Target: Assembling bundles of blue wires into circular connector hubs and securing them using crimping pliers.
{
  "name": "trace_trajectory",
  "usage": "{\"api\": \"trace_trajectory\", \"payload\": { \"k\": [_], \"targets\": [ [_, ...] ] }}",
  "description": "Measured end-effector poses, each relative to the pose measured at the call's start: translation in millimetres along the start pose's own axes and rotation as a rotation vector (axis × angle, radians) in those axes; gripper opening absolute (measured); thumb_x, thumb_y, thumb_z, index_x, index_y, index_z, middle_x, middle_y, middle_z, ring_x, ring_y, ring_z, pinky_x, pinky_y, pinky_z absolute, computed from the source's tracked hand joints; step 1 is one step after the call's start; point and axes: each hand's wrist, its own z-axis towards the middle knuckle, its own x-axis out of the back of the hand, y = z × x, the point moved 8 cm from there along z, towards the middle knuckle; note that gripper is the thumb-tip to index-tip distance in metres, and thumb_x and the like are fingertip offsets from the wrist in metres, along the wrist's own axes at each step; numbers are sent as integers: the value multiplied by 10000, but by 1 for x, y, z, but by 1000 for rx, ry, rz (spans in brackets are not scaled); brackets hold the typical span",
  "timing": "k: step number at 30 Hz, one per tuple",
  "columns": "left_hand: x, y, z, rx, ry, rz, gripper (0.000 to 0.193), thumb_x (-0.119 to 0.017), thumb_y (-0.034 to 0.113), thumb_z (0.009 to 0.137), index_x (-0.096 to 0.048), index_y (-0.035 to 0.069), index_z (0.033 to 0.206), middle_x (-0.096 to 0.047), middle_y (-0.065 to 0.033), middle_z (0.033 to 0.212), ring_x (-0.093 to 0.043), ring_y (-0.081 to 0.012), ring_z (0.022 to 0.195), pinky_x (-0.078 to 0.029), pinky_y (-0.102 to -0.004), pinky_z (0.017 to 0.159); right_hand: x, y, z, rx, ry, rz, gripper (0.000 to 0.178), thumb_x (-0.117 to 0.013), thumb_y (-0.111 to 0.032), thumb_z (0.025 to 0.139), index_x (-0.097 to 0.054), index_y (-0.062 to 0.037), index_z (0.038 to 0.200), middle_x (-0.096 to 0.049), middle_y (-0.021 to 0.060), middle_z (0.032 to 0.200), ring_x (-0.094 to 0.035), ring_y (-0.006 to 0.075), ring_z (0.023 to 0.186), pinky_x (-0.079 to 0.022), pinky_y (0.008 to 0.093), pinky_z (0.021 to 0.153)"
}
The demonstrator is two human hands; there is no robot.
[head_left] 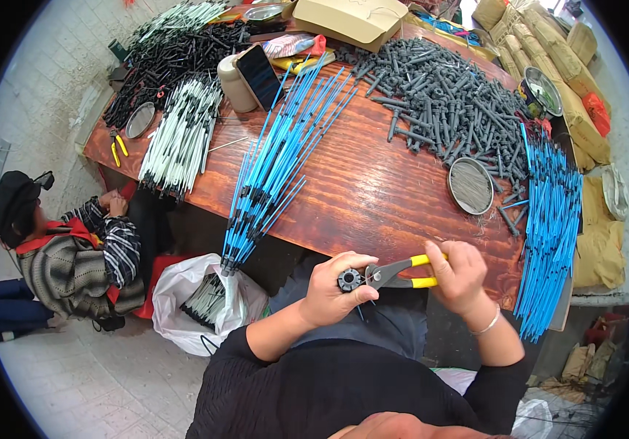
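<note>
My left hand [325, 291] is closed round a dark, round, notched plastic part [349, 279], its ringed end facing up. A short bit of blue rod shows beneath that hand. My right hand [461, 276] grips the yellow handles of a pair of pliers [389, 274], which are spread somewhat apart. The pliers' jaws reach the edge of the round part, beside my left fingertips; a thin pin or wire seems to lie there, too small to make out surely. Both hands are over my lap, at the table's near edge.
On the reddish wooden table [344, 183] lie blue rods [267, 172], white rods [181, 135], a heap of grey plastic plugs [439, 91] and a round dish of thin pins [470, 186]. More blue rods [551, 241] are at right. A person [80, 256] sits at left, near a white bag [190, 282].
</note>
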Motion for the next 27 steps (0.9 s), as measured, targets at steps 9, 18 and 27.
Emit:
{"api": "trace_trajectory", "payload": {
  "k": [9,18,27],
  "targets": [
    [1,-5,5,-24,-102,-133,432,-763,318,722,-622,-22,948,-619,-108,780,-593,-178,697,-459,-279,630,-66,-4,-17,-233,107,667,413,-666,-35,647,-607,-27,1055,-600,107,835,-584,277,706,-470,359,612],
    [-9,0,3,-82,-113,85,470,-800,290,667,-614,-4,984,-618,-102,796,-596,-193,697,-461,-285,633,-13,16,5,-146,-314,438,299,-664,-67,695,-619,-58,990,-555,83,742,-553,266,671,-458,352,604],
    [-13,-10,5,-140,-221,73,538,-836,293,597,-611,0,988,-609,-94,784,-597,-191,688,-464,-277,606,6,12,-14,-211,-429,227,186,-702,-154,693,-585,-74,812,-540,58,678,-538,229,578,-440,321,511]
  ]
}}
